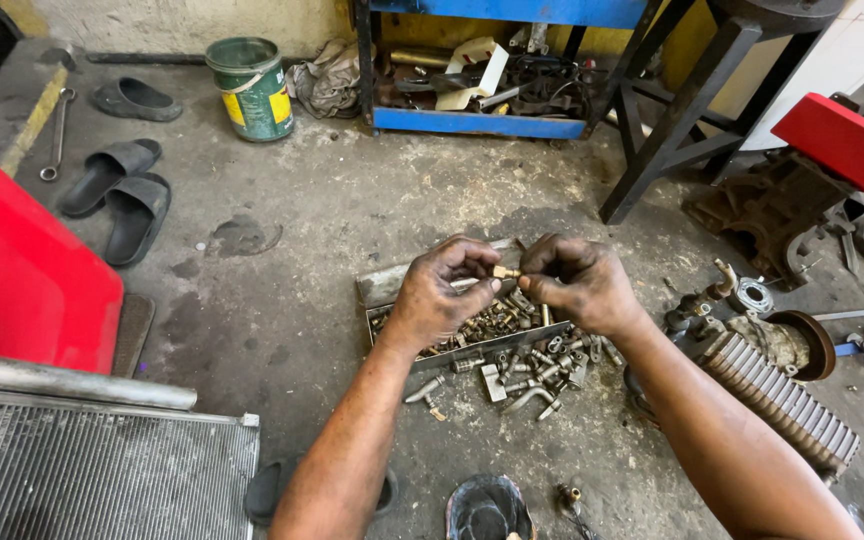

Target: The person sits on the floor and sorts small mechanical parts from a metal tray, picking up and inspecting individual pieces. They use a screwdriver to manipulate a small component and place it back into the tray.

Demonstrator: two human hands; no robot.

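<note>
Concrete floor (332, 220), oily and cluttered, so anything dropped here is basically gone. Biggest thing nearby is the red panel (22, 270) on the left, with a radiator (92, 470) below it, then black sandals (117, 195) and a green bucket (252, 88) further back. Closer in there's a shallow metal tray (382, 285) full of mixed fittings, with more loose fittings (532, 375) spilled in front of it. Left hand (442, 295) and right hand (577, 285) are both pinched shut on one small brass fitting (502, 271), held in the air just above the tray. Greasy fingers plus a tiny part looks like a slip waiting to happen, and it'd vanish into that pile of lookalikes.
</note>
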